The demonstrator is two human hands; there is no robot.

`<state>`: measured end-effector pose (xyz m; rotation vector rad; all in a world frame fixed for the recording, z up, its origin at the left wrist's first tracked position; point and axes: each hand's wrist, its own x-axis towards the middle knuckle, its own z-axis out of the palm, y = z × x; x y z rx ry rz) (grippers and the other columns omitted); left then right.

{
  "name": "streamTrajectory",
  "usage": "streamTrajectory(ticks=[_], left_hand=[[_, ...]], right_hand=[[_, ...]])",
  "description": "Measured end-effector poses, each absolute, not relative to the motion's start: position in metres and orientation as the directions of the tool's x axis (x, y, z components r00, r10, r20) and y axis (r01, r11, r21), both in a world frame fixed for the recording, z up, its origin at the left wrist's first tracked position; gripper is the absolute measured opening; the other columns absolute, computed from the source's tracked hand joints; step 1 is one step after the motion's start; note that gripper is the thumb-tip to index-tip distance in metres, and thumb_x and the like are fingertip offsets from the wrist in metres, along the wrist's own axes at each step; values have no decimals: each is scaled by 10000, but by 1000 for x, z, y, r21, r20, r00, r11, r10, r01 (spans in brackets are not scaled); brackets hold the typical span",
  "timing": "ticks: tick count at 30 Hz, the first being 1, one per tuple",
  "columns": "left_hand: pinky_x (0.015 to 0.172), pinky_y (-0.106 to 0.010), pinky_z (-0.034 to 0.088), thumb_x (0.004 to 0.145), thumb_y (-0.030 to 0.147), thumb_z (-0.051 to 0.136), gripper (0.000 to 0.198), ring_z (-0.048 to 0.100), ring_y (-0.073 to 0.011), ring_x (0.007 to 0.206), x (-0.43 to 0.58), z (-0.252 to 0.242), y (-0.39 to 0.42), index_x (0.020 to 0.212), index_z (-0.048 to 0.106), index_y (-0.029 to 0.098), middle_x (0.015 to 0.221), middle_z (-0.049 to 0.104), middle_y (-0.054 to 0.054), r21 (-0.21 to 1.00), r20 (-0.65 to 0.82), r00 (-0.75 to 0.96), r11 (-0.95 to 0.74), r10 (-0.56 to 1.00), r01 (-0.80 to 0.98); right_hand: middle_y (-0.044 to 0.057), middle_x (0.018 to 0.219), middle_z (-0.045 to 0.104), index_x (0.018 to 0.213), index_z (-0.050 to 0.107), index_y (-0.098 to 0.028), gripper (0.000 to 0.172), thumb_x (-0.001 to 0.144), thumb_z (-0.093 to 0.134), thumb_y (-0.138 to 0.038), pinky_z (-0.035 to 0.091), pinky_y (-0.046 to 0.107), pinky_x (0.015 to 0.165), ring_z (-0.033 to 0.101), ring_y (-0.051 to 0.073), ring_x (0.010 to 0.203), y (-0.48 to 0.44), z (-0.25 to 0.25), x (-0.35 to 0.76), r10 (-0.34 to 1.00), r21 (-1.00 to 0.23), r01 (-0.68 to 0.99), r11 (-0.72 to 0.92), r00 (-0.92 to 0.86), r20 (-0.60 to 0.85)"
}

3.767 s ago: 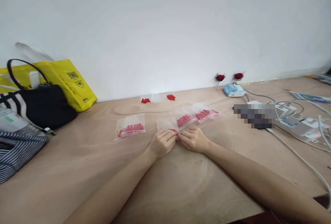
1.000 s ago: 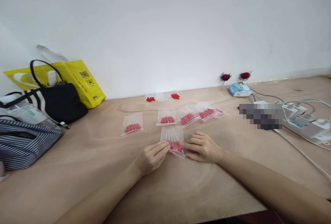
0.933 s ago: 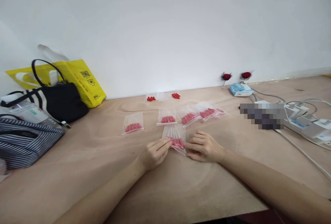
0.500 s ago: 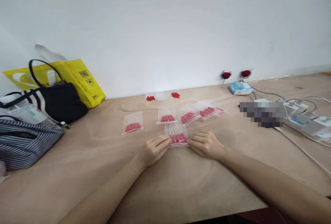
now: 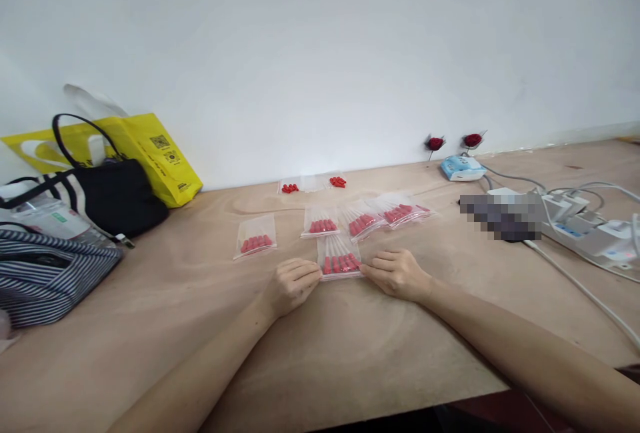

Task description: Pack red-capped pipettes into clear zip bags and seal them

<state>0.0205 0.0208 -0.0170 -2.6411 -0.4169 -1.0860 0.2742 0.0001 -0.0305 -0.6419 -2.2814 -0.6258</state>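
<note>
A small clear zip bag of red capsules (image 5: 339, 261) lies flat on the wooden table (image 5: 350, 353). My left hand (image 5: 293, 283) pinches its left lower corner with curled fingers. My right hand (image 5: 397, 273) presses its fingertips on the bag's right lower corner. Just beyond lie more filled bags: one at the left (image 5: 255, 242), one straight ahead (image 5: 321, 223), and overlapping ones to the right (image 5: 385, 213).
Loose red capsules and an empty bag (image 5: 313, 184) lie by the wall. A yellow bag (image 5: 145, 153), a black handbag (image 5: 113, 196) and a striped bag (image 5: 45, 273) crowd the left. Power strips (image 5: 590, 233) with cables and a blue-white device (image 5: 463, 167) lie at the right.
A filled bag has been set down ahead in the row. Over the last second the bag between my hands turned from tilted to square and slid slightly away from me.
</note>
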Motion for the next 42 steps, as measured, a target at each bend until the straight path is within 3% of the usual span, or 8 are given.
streamTrajectory(ticks=[4,8,13,20,31,42], left_hand=[[635,-246,526,790,111,531,95,635,-131,693,20,-18,21,759,607,161,722,671,-22,-38,730,641,-922,237,384],[660,-252,524,783,117,544,86,632,-134,721,23,-18,21,797,612,166,755,673,-25,-33,727,638,-914,255,403],[714,-268,515,790,121,538,106,628,-141,773,44,-19,23,854,609,168,821,674,-25,-113,702,688,-924,185,365],[637,-257,502,800,122,509,102,623,-133,679,68,-20,25,819,608,137,780,676,-32,-239,688,720,-909,90,342],[629,-265,458,792,111,503,91,599,-125,659,65,-21,27,773,588,139,739,661,-23,-232,680,726,-910,101,344],[639,-302,447,803,73,461,104,570,-136,635,26,-11,20,828,543,131,713,627,-34,-442,608,792,-803,60,400]], right_hand=[[5,692,626,862,593,-160,148,840,448,-152,326,232,516,508,81,583,4,-32,278,209,294,566,771,-660,722],[-1,657,615,812,591,-155,120,826,472,-148,326,231,509,498,77,550,7,-31,276,191,311,559,769,-664,723],[-10,598,585,752,590,-155,131,816,476,-147,312,228,499,474,70,514,7,-30,267,209,290,570,769,-653,728],[-6,565,549,717,583,-159,189,830,433,-186,282,240,493,455,74,505,8,-33,264,259,250,593,765,-639,724],[-8,546,509,679,561,-157,216,815,394,-152,266,236,502,423,87,508,9,-29,262,276,211,556,804,-662,697],[-8,568,518,713,563,-173,207,819,386,-163,265,237,509,451,89,539,7,-34,268,357,95,571,815,-625,694]])
